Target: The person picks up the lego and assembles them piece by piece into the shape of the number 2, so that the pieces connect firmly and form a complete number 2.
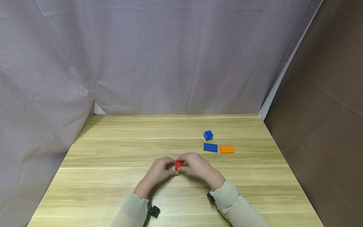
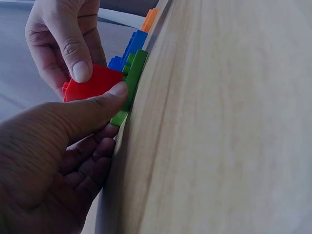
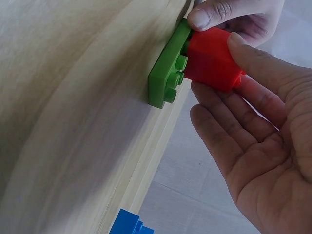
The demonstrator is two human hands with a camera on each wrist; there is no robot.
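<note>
Head view: looking down on a red brick [image 1: 178, 165], held between the left hand [image 1: 159, 170] and the right hand [image 1: 196, 165] over the wooden tabletop [image 1: 113, 176]. Brought together, thumb and fingers closing in on the red brick from either side. Just right of the red brick, a sliver of green plate [image 1: 185, 164]. Beyond the red brick and to its right, a blue eight-stud plate [image 1: 210, 147], then an orange eight-stud plate [image 1: 227, 149], with a plain-sided blue block [image 1: 208, 135] farther back.

Left wrist view: showing much more of the green plate (barely visible from the head), with the red brick at its near end. Pinched by the right hand at the red brick's side; held by the left hand at the green plate's end, thumb against the red brick.

Right wrist view: revealing bare studs on the green plate, beside the red brick. Gripped between right thumb and fingers, the red brick; cannot tell whether pressed fully home. Well apart from the red brick, part of a blue piece [image 3: 126, 223], cut off.
</note>
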